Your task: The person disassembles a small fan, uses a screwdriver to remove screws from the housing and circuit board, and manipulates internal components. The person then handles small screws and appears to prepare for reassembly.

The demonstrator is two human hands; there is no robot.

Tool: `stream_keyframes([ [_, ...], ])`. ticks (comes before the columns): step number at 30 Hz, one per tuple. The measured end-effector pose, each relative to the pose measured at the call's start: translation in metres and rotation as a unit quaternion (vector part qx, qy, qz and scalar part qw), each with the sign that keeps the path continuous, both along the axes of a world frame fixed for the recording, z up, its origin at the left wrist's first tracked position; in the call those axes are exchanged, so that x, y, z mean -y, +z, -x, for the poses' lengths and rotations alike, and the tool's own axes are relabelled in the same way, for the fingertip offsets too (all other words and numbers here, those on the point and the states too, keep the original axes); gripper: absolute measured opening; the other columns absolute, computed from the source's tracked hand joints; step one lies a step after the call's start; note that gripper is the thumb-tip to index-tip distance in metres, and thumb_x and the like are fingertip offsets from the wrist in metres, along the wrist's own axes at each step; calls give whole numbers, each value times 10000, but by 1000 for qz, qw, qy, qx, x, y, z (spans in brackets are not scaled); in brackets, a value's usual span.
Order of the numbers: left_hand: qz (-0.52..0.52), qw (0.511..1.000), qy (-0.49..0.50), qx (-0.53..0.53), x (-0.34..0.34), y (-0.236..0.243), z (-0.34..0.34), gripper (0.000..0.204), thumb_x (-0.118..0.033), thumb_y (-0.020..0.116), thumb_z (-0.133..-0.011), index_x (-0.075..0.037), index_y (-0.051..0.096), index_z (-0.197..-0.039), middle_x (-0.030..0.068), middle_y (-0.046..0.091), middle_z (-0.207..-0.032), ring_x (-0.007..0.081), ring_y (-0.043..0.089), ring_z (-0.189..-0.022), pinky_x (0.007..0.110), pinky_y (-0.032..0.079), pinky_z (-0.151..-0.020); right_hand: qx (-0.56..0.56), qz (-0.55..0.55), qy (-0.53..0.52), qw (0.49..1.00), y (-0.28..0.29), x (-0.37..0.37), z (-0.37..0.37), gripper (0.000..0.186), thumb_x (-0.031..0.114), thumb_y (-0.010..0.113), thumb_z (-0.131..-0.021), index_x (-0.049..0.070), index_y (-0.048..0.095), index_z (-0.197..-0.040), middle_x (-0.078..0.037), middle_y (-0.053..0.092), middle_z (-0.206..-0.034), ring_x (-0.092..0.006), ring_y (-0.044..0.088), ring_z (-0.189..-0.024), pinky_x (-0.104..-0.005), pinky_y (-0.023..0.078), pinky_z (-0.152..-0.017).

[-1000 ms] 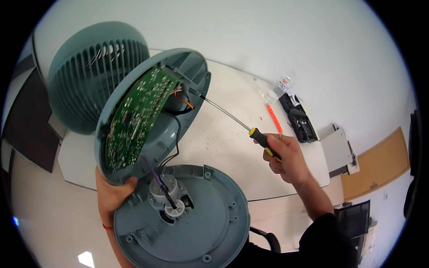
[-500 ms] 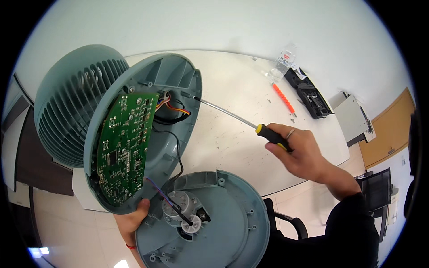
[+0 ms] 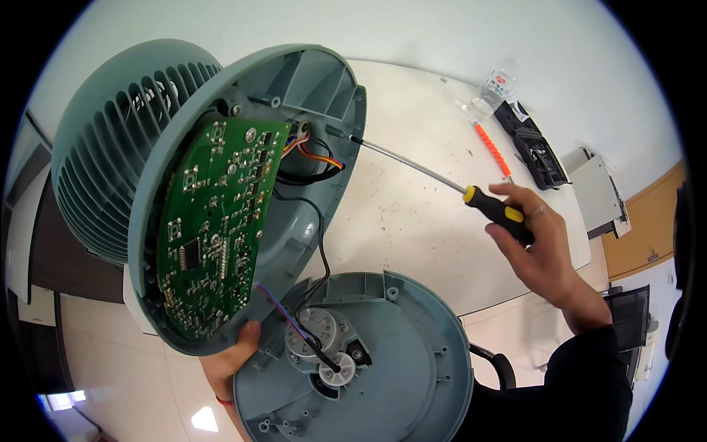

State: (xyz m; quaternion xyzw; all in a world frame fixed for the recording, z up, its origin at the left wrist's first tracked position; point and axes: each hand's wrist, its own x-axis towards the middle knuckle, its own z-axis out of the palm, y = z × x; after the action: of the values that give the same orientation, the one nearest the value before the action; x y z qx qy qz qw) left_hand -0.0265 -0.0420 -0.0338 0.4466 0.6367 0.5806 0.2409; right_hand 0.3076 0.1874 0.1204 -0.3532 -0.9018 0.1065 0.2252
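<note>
The round base cover (image 3: 412, 346), at six o'clock, is already apart from the grey-green housing (image 3: 294, 247) at ten o'clock, but wires (image 3: 325, 250) join them and the circuit board (image 3: 213, 228) sits inside, so the separation seems to me only partial. The left hand (image 3: 228, 361), toward half past seven, is at the housing's lower rim, fingers hidden, so I cannot tell its grip. The right hand (image 3: 543, 247), at three o'clock, is closed around the screwdriver (image 3: 486, 206), whose tip is near a post at twelve o'clock.
</note>
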Motion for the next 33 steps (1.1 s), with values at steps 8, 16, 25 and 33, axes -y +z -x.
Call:
stream_keyframes([
  [8,-43,999,-6,18,-8,14,-7,493,2,699,-666,17,696,-1158,135,698,-1168,271,652,-1065,362,479,-971,-19,48,7,999,2,-4,1,335,111,773,-860,-21,615,-1124,-70,633,-734,-158,583,-574,-272,449,-516],
  [16,-9,998,-44,-49,-3,9,0,555,-49,672,-712,28,623,-1260,145,627,-1258,277,572,-1186,385,390,-1078,-244,573,-53,781,6,-19,2,298,280,629,-976,-5,602,-1059,-11,536,-652,-4,275,-430,-192,202,-375],
  [25,3,998,-30,49,-5,11,-5,558,-54,702,-708,26,629,-1255,134,635,-1255,251,587,-1168,367,419,-1044,27,-132,101,986,-18,-8,3,409,90,747,-875,-3,558,-1225,-89,598,-721,-213,564,-558,-301,434,-515],
  [33,-17,998,-18,63,-14,21,-4,580,-57,737,-688,24,631,-1252,131,652,-1248,250,606,-1152,364,449,-1009,-230,696,21,680,16,-20,2,383,281,548,-1023,-56,563,-1205,7,517,-602,-1,359,-471,-167,272,-441],
])
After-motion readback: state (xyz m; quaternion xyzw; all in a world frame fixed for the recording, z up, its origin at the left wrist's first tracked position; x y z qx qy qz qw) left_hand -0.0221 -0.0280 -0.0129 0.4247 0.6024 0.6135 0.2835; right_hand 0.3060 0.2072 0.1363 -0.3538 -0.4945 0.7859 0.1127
